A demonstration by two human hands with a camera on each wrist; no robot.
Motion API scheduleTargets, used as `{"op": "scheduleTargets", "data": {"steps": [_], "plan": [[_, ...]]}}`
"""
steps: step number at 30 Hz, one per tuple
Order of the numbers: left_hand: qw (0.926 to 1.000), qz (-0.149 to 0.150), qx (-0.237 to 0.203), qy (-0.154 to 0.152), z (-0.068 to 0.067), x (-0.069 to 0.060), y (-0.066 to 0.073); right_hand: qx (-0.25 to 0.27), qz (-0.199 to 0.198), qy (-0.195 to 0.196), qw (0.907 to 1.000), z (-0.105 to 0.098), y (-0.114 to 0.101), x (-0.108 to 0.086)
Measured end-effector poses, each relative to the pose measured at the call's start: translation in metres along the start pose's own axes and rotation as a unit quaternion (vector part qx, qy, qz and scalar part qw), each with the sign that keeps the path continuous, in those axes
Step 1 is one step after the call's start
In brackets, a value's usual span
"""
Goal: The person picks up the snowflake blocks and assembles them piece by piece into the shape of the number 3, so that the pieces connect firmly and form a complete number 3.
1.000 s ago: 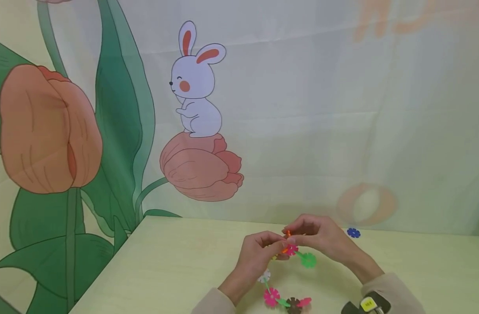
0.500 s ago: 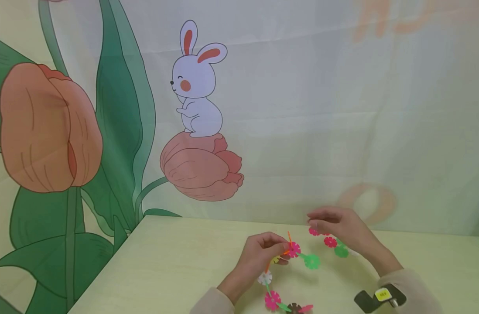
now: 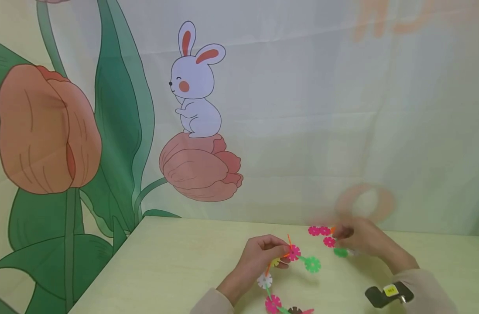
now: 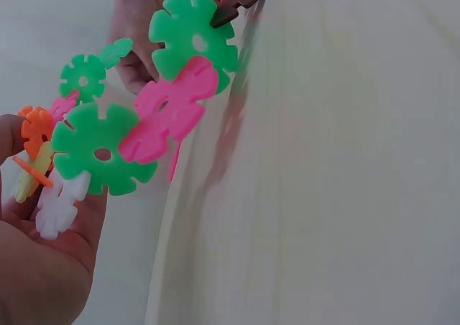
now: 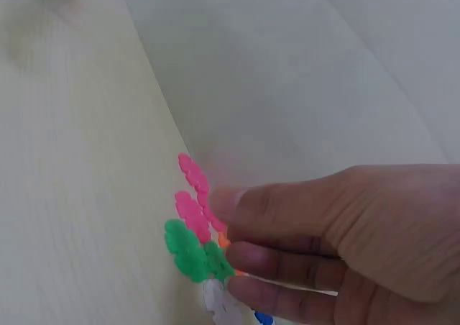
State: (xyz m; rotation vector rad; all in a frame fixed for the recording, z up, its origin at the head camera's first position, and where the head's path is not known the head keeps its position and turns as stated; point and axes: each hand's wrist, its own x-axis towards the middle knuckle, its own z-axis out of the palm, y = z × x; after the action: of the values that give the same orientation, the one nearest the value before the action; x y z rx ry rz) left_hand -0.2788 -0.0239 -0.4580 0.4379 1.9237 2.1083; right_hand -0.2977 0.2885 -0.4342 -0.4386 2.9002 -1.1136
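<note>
My left hand [image 3: 259, 256] pinches the flower chain [image 3: 294, 253]; my right hand [image 3: 367, 242] is at loose discs [image 3: 329, 242].
These lie near the table's [image 3: 184, 257] back edge; whether I grasp one, I cannot tell. Best, I judge: steady chain, one disc lifted singly.

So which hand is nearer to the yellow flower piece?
Left. The left hand grips the chain beside the yellow flower piece; the right hand is farther off to the right, by other pink and green pieces.
</note>
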Motion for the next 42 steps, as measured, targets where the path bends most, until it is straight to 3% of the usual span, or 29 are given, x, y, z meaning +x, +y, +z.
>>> {"op": "scheduleTargets", "data": {"steps": [10, 22, 27, 33, 36, 42], "plan": [[1.0, -0.003, -0.001, -0.002, 0.002, -0.001, 0.001, -0.009, 0.045, -0.029, 0.9985, 0.001, 0.008, -0.003], [0.9998, -0.008, -0.002, -0.018, 0.002, -0.003, 0.002, -0.001, 0.02, -0.027, 0.9994, 0.005, 0.013, -0.003], [0.9994, -0.005, -0.013, -0.031, 0.002, -0.003, 0.001, 0.067, -0.001, -0.021, 0.9975, 0.008, 0.002, -0.001], [0.9992, -0.007, -0.022, -0.033, 0.004, -0.004, 0.001, 0.175, -0.037, -0.009, 0.9838, 0.01, -0.03, 0.004], [0.9991, -0.009, -0.024, -0.034, 0.005, -0.004, 0.002, 0.191, -0.038, 0.002, 0.9808, 0.01, -0.046, 0.004], [0.9992, -0.011, -0.015, -0.036, 0.006, -0.006, 0.003, 0.226, -0.077, 0.007, 0.9711, 0.015, -0.069, 0.002]]}}
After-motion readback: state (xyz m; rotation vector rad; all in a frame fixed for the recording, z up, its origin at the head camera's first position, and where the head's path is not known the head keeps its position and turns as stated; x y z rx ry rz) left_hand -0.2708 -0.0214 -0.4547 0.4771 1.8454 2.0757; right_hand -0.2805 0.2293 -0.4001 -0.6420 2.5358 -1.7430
